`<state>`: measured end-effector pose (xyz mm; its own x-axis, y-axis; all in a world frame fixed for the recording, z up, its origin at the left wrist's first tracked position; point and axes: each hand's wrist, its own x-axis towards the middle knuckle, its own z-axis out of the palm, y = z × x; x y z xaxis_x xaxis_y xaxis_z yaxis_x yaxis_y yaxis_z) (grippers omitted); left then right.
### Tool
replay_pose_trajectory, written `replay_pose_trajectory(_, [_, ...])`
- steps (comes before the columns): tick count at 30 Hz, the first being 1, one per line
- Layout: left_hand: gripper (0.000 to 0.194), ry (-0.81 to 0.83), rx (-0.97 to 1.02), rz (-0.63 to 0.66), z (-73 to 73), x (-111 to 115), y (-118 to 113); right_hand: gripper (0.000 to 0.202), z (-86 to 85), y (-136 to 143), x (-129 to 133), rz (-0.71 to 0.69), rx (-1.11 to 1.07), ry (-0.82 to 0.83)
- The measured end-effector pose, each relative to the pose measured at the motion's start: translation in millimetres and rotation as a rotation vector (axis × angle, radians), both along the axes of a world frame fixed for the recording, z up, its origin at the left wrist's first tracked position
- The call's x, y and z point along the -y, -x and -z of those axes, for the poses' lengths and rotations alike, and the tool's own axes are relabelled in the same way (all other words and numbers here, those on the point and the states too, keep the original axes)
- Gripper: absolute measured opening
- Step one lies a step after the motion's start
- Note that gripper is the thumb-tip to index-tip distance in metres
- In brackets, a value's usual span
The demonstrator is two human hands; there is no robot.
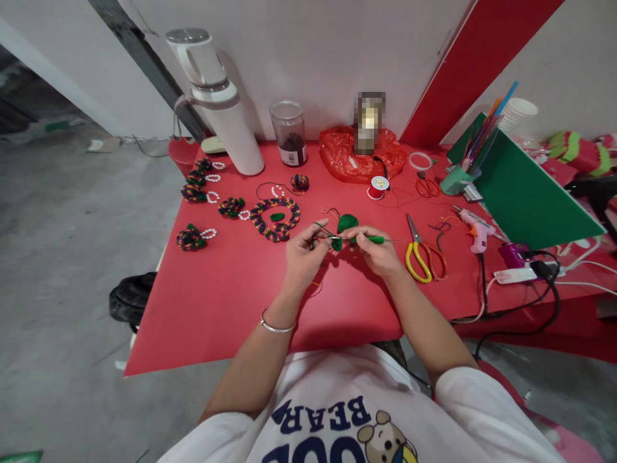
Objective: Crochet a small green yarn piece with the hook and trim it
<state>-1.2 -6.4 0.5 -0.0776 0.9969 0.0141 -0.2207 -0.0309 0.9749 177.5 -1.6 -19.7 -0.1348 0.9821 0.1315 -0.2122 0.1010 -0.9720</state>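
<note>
- A smooth red tabletop (pixel 207 308) fills the middle of the frame below a pale wall (pixel 308 58).
- At frame centre, a slim green-handled metal crochet hook (pixel 376 239) lies nearly level, metal end pointing left, handle right.
- The right hand (pixel 380 253), fingers bent, grips its handle.
- The left hand (pixel 307 249), fingers curled, pinches a small green yarn piece (pixel 337 245) at the metal end.
- Just above sits a rounded green yarn ball (pixel 347 222).
- Both forearms angle inward from the lower frame.
</note>
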Motion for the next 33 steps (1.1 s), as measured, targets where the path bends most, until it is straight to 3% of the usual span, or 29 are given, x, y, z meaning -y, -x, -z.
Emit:
replay_pose_trajectory(12, [0.031, -0.1, -0.198, -0.09, 0.2, 1, 0, 0.022, -18.0, -10, 4, -0.07, 0.172, -0.114])
replay_pose_trajectory(20, [0.023, -0.161, -0.277, -0.133, 2.3, 2, -1, 0.023, -23.3, -9, 7, -0.044, 0.254, -0.171])
replay_pose_trajectory(25, [0.023, -0.176, -0.299, -0.126, 4.8, 1, 0, 0.022, -18.9, -8, 6, -0.03, 0.249, -0.18])
replay_pose_trajectory(33, [0.038, -0.08, -0.164, -0.074, 3.9, 0, -2, 0.023, -1.3, -6, -3, -0.005, 0.005, -0.063])
